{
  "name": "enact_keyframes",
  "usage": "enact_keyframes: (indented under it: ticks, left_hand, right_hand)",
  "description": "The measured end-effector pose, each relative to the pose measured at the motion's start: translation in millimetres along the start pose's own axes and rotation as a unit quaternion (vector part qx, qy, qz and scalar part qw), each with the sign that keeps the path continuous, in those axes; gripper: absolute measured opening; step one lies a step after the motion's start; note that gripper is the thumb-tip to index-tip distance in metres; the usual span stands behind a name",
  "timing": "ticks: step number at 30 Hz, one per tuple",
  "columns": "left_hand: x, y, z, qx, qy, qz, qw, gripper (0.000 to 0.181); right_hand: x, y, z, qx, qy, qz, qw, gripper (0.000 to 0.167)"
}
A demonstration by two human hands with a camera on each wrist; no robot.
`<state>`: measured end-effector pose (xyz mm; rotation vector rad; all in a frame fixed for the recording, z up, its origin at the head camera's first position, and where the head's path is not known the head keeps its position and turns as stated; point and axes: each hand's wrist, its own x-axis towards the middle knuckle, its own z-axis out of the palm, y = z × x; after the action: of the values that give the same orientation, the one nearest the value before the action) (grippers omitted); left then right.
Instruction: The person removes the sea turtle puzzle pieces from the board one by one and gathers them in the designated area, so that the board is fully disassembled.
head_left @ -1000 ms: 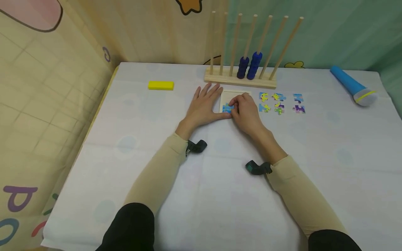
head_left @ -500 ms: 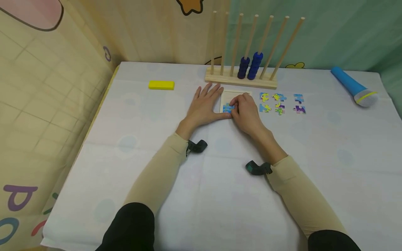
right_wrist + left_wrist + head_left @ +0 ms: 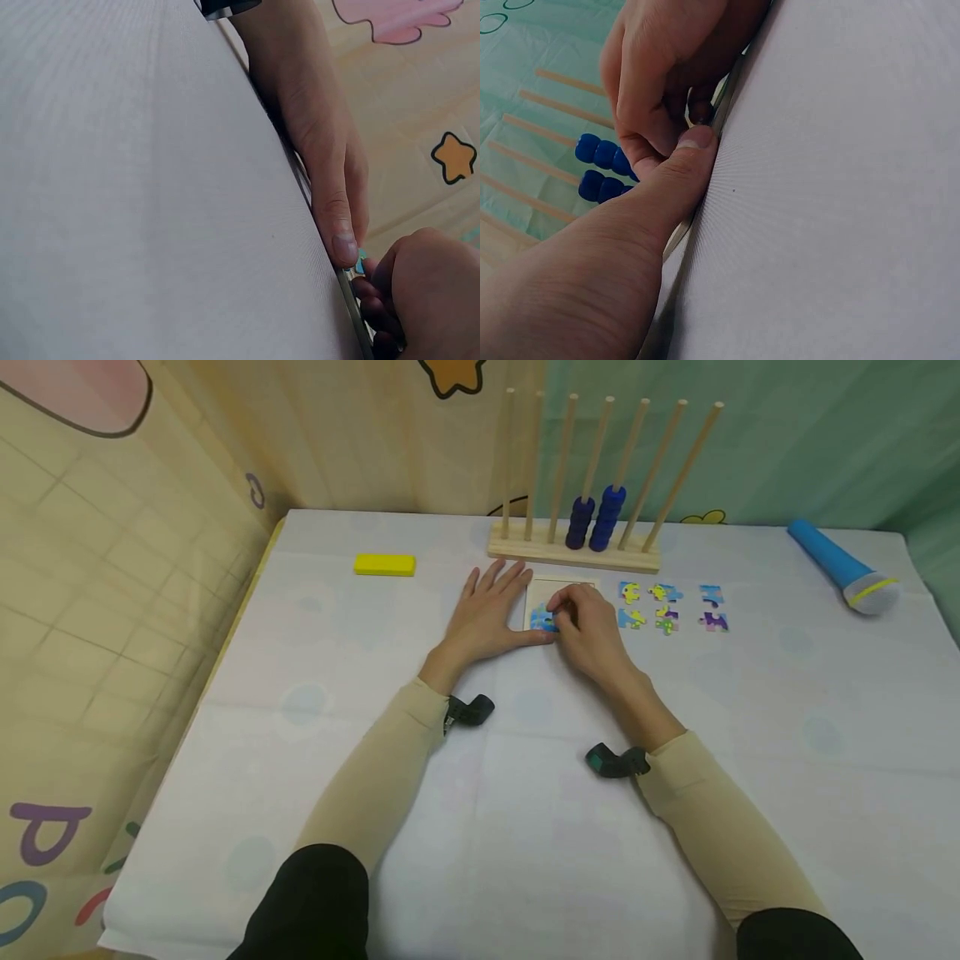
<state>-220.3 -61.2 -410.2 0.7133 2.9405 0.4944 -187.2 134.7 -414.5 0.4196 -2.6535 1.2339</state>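
Note:
A wooden puzzle tray (image 3: 561, 582) lies between my hands, with blue jigsaw pieces (image 3: 542, 617) at its lower left. My left hand (image 3: 486, 614) rests flat with fingers spread along the tray's left side, and its thumb touches the front rim. My right hand (image 3: 588, 625) is over the tray with curled fingers. Its thumb and index finger pinch at a blue puzzle piece, which the fingers mostly cover. In the left wrist view the right hand's fingers (image 3: 649, 82) meet close beside the left thumb. The right wrist view shows the left thumb (image 3: 343, 244) on the tray's edge.
Several loose puzzle pieces (image 3: 666, 606) lie right of the tray. Behind it stands a wooden peg rack (image 3: 573, 555) with blue beads on two rods. A yellow block (image 3: 385, 564) lies to the left, a blue toy microphone (image 3: 840, 564) at the far right.
My right thumb and fingers have shifted slightly at the blue pieces, and the piece under them looks slightly moved. The left hand stays in place.

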Motion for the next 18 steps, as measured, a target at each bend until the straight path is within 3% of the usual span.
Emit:
enact_keyframes:
  ticks: [11, 18]
  left_hand:
    - [-0.7, -0.3, 1.2, 0.004, 0.005, 0.001, 1.0, 0.112]
    - [-0.3, -0.4, 0.9, 0.001, 0.006, 0.001, 1.0, 0.111]
  right_hand:
    - [-2.9, 2.7, 1.5, 0.037, 0.026, -0.034, 0.9984, 0.014]
    - [-3.5, -0.4, -0.9, 0.055, 0.025, -0.015, 0.998, 0.015]
